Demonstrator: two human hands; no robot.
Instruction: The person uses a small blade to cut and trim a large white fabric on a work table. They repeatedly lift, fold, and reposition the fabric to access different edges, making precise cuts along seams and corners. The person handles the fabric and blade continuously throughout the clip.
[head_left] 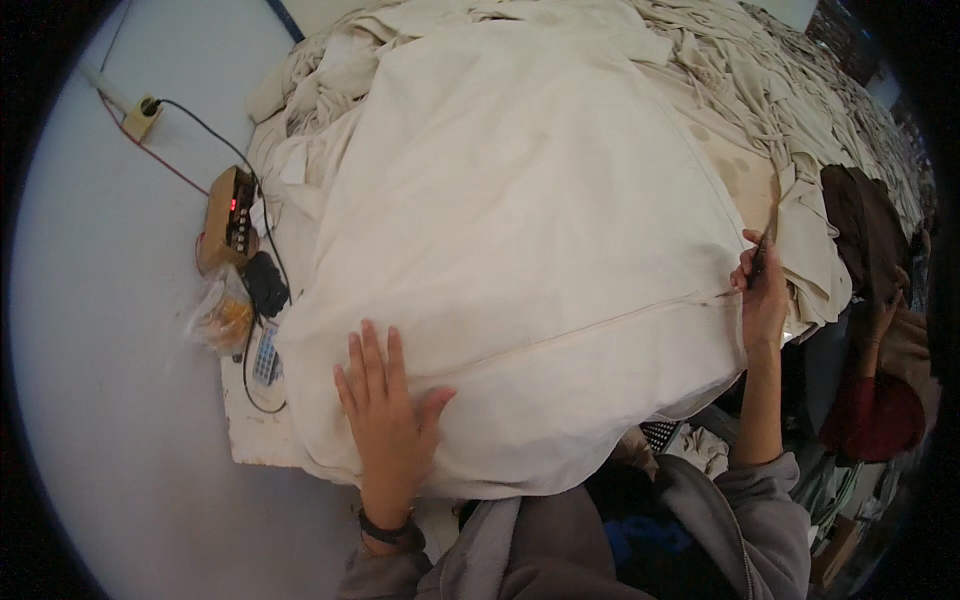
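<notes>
The left hand (392, 415) lay spread on the cloth (520, 220) beneath it; the right hand (764, 295) clasped a dark tool (758, 264).

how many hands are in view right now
3: the left hand, flat on the cream cloth; the right hand, holding a dark tool by the cloth's right edge; and a co-worker's hand beside dark brown cloth at far right. The co-worker's other hand may be hidden.
</notes>
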